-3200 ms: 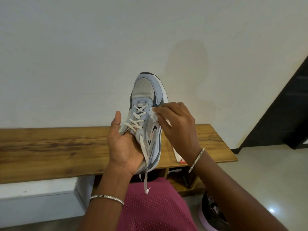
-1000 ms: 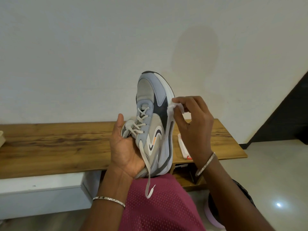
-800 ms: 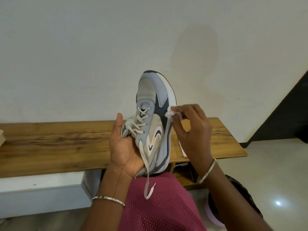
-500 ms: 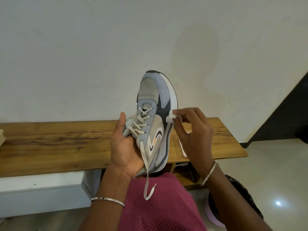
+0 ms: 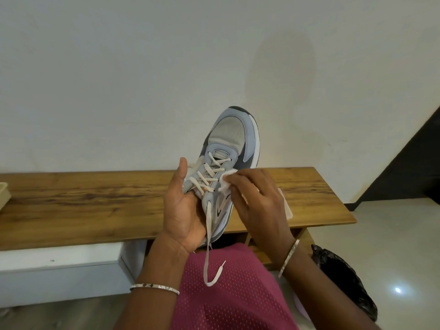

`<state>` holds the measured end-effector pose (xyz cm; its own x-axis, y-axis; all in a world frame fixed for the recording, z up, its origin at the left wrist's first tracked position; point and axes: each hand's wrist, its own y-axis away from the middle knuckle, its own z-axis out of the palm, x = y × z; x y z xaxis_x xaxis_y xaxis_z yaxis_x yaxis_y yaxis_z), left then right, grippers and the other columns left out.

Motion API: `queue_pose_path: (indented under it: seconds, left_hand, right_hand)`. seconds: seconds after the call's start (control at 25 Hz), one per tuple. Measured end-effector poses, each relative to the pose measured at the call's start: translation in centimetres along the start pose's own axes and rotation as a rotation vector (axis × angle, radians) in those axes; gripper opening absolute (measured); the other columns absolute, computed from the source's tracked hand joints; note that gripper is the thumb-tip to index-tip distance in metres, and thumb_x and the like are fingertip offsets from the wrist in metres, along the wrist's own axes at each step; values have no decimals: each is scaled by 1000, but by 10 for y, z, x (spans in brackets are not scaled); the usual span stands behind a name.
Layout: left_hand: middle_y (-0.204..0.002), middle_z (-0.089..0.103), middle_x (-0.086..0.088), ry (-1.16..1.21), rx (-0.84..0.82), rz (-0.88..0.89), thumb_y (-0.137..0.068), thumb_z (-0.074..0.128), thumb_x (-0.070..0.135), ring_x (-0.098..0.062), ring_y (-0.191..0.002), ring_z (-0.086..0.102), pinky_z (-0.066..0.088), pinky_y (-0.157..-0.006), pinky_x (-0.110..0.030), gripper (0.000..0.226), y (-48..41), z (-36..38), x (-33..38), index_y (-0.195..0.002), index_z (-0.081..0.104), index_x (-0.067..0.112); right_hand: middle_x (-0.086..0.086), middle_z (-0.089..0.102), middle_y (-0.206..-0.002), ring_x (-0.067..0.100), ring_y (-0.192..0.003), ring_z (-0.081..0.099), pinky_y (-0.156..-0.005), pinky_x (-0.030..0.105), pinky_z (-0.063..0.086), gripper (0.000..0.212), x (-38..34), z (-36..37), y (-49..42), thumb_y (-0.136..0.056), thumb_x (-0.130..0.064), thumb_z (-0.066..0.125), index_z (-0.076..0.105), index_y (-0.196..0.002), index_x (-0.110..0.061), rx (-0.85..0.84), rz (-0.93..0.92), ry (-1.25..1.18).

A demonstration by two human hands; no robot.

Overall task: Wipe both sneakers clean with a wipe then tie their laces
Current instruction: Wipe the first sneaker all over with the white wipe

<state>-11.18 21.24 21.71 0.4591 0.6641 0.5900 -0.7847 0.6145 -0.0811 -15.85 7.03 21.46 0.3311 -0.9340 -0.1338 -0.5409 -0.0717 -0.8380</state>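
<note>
Nearest, over the magenta perforated-mesh garment (image 5: 228, 301) on the lap, a flat off-white lace (image 5: 207, 256) hangs untied, its tip curling on the fabric. Above it the left hand (image 5: 184, 210) holds the grey and pale-blue mesh running sneaker (image 5: 234, 139) by its heel end, thumb straight up beside the tongue, the other fingers wrapped behind it and mostly hidden. The right hand (image 5: 258, 201) pinches a small crumpled white wipe (image 5: 225, 184) in curled fingertips and presses it on the sneaker's right side, just beside the eyelets. The sneaker is in the air, toe up, before the long brown wooden bench (image 5: 95, 203); the other sneaker is not in view. Wiping seems under way, tying not begun. The wipe could snag in the crossed lacing and tear, and a hard rub against this one-handed heel hold could twist the sneaker loose.
</note>
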Motion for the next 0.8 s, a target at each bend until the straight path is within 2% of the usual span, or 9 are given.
queue_pose_path:
  seconds: [0.12,0.2,0.28,0.44,0.56,0.68,0.8]
  left_hand:
    - [-152,41,-20,-61,8,35,-94,42,66,-36,-143,35,18,-122,-53,75,1,3,-1,-147,44,14]
    - [-151,42,-20,-71,17,45,-93,44,66,-36,-143,35,18,-122,-53,76,1,5,0,-147,44,14]
    - [-149,42,-21,-64,23,51,-92,45,67,-35,-140,38,21,-121,-51,79,3,6,3,-147,43,11]
    - [-141,46,-20,-53,34,52,-91,41,70,-30,-129,45,37,-112,-43,82,6,4,6,-147,43,9]
    - [-149,43,-22,-52,29,47,-94,38,68,-36,-139,40,27,-119,-49,79,6,7,5,-147,43,10]
    - [-151,40,-25,-60,47,55,-94,39,66,-38,-143,34,22,-121,-52,76,6,12,3,-145,46,10]
    - [-142,49,-23,-38,36,37,-91,43,70,-34,-134,45,26,-119,-50,81,7,13,5,-145,47,9]
  right_hand:
    - [14,65,-100,23,-92,57,-79,20,42,13,10,-8,-24,-91,-9,65,71,-100,0,122,32,77]
    - [14,65,-101,22,-93,57,-81,19,41,13,7,-7,-25,-90,-8,67,71,-100,0,165,74,57]
    - [13,65,-103,20,-95,58,-81,21,46,14,-5,1,-12,-89,-8,69,72,-101,-1,112,84,-4]
    - [8,66,-105,17,-98,59,-84,23,49,15,-24,9,15,-89,-9,70,70,-103,-5,-51,70,-141]
    - [9,66,-103,19,-96,60,-80,27,51,14,-16,5,8,-88,-8,71,70,-102,-5,-62,47,-100]
    - [10,65,-102,19,-93,59,-77,26,49,12,-5,-1,-13,-88,-7,70,70,-100,-4,17,95,-38]
    - [5,65,-100,15,-91,60,-75,26,51,13,-17,-5,-9,-86,-8,72,70,-99,-7,-50,123,-167]
